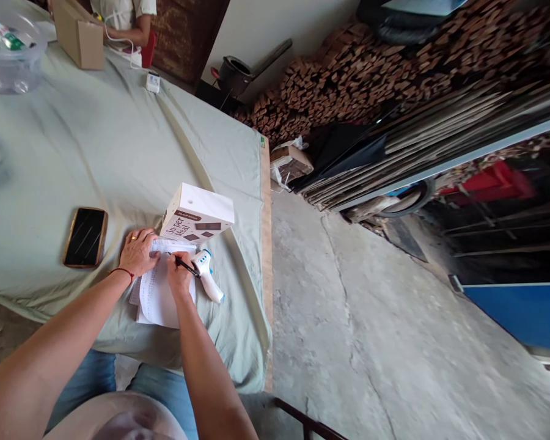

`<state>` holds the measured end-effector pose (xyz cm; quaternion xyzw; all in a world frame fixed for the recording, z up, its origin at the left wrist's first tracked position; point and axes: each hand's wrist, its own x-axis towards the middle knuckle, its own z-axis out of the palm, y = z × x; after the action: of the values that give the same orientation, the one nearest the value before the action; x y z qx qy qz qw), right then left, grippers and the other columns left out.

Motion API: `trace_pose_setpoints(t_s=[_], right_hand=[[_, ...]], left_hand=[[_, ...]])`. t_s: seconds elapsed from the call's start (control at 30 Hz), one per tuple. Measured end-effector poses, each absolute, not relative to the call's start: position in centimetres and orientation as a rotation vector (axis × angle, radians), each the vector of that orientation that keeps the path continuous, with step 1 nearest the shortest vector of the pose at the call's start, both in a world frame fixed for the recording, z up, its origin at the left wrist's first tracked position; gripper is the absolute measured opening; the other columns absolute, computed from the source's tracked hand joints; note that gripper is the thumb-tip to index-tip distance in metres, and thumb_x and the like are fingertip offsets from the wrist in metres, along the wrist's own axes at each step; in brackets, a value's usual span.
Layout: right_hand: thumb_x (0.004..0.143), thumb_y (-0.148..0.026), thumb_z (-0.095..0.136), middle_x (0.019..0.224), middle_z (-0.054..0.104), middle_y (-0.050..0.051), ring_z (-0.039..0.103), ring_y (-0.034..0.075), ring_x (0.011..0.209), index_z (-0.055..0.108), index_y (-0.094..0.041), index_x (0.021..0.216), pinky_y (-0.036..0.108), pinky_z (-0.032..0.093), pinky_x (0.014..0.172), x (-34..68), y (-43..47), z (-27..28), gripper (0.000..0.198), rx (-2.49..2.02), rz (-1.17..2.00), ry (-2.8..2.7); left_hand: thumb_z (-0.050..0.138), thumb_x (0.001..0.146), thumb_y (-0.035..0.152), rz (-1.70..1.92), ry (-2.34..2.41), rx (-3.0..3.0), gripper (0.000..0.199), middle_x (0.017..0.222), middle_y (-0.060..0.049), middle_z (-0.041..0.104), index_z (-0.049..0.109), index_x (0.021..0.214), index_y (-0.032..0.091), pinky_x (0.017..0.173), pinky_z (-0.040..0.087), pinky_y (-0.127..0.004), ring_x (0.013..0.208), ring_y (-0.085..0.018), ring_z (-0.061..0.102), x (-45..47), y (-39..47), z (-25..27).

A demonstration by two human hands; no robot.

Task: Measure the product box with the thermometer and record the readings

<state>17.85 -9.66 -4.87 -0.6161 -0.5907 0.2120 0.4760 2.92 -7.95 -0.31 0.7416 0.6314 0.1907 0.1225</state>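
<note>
A notebook with handwriting on its page lies near the table's front edge. My right hand is closed around a black pen, its tip over the upper part of the page. Resting on the notebook's left edge, my left hand lies flat with its fingers stretched toward the box. A white box marked "Super Meal" stands just beyond the page. To the right of the notebook lies a white and blue infrared thermometer. A smartphone with a dark screen lies left of my left hand.
A pale green cloth covers the table. At the far left are a clear plastic tub and a cardboard box. Another person sits across the table, near a small white device. Stacked firewood lines the wall.
</note>
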Motion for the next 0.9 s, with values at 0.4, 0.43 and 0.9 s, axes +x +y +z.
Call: trace_pose_setpoints(t_s=[0.4,0.43,0.9], right_hand=[[0.098,-0.045,0.042,0.080,0.063,0.003,0.062,0.018,0.074,0.057,-0.019,0.098,0.033,0.053,0.074,18.5,-11.9,-1.9,0.029,-1.395,0.444,-1.281],[0.099,-0.044,0.042,0.079,0.063,0.002,0.062,0.017,0.074,0.058,-0.020,0.101,0.033,0.052,0.075,19.3,-12.4,-1.5,0.029,-1.381,0.443,-1.248],[0.072,-0.048,0.071,0.089,0.070,0.005,0.063,0.023,0.079,0.062,-0.020,0.094,0.036,0.049,0.071,27.8,-14.0,-3.6,0.036,-1.609,0.540,-1.341]], left_hand=[[0.062,0.082,0.028,0.558,1.845,2.081,0.037,0.143,-0.009,0.059,0.063,0.118,0.023,0.118,0.034,-0.050,0.132,-0.032,0.052,2.8,-7.8,-0.2],[0.062,0.081,0.029,0.558,1.848,2.055,0.038,0.142,-0.009,0.059,0.063,0.119,0.023,0.117,0.034,-0.050,0.131,-0.032,0.052,2.7,-7.5,-0.1],[0.063,0.080,0.032,0.560,1.660,1.903,0.074,0.149,-0.011,0.055,0.039,0.149,0.024,0.121,0.029,-0.050,0.147,-0.032,0.040,2.5,-1.1,0.4]])
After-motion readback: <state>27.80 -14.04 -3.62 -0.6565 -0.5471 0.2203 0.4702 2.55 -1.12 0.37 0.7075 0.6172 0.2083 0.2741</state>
